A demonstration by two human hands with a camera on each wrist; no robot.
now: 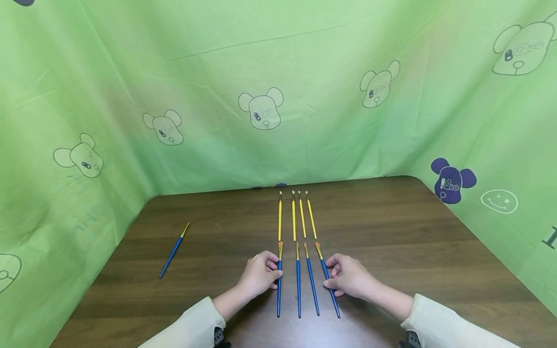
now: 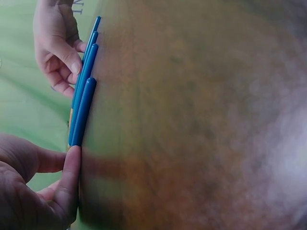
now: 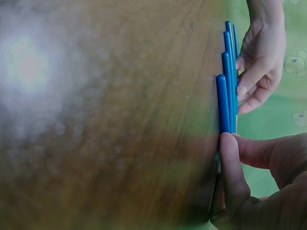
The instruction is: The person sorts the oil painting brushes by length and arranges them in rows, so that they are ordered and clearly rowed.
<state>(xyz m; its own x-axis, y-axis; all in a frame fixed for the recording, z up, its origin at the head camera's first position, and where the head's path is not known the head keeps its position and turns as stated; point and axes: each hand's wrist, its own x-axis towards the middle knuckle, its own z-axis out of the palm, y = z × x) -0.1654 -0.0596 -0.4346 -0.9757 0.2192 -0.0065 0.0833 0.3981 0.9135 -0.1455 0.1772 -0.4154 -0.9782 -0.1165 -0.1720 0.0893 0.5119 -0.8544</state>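
Note:
In the head view, my left hand (image 1: 259,275) pinches the handle of the leftmost blue paintbrush (image 1: 279,302) between thumb and fingers. My right hand (image 1: 350,278) pinches the rightmost blue paintbrush (image 1: 335,305), which slants with its bristles toward upper left. Between the hands lie two more blue paintbrushes, one nearly straight (image 1: 299,290) and one slightly slanted (image 1: 312,287). All their bristles point away from me. The left wrist view shows thumb and finger at the held brush's handle (image 2: 85,105); the right wrist view shows the same grip on the other handle (image 3: 222,103).
Beyond the blue row, several thin yellow brushes (image 1: 294,220) with pale tips lie in a second row. A separate blue paintbrush (image 1: 174,253) lies diagonally at the left. A green printed cloth (image 1: 209,159) hangs around the brown wooden table (image 1: 391,217).

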